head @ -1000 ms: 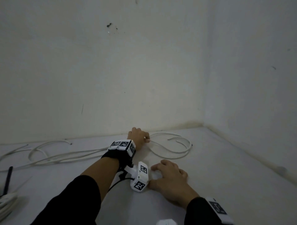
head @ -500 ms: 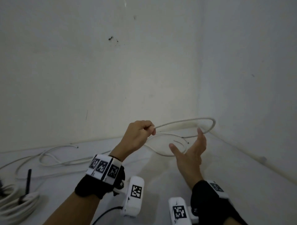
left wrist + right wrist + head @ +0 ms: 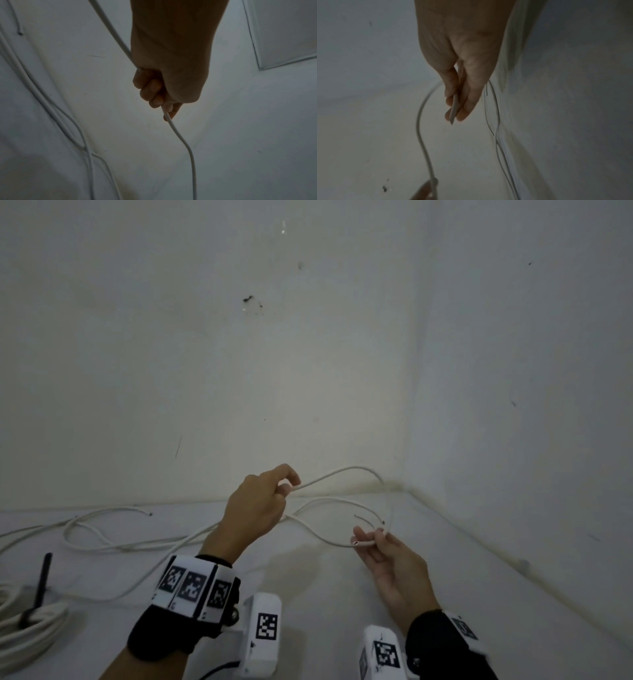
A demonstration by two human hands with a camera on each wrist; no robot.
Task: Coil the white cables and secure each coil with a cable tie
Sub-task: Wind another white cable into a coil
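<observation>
A loose white cable point(image 3: 359, 469) arcs in the air between my two hands, near the corner of the room. My left hand point(image 3: 287, 486) is raised and grips it in a fist; in the left wrist view the fingers point(image 3: 150, 88) curl round the cable point(image 3: 180, 138), which trails back over the floor. My right hand point(image 3: 370, 539), palm up, pinches the cut end point(image 3: 356, 542) between thumb and fingers. The right wrist view shows that end point(image 3: 454, 108) lying along the fingers. More white cable point(image 3: 102, 542) lies slack on the floor at the left.
A coiled white cable bundle point(image 3: 27, 625) with a black tie point(image 3: 42, 580) lies at the lower left. Walls meet in a corner point(image 3: 404, 487) just beyond the hands. Other thin cable ends point(image 3: 368, 517) lie on the white floor under the loop.
Both hands rose from the floor. My left hand lifted the cable into a loop. My right hand, open under the loop half a second ago, now pinches the cable's end.
</observation>
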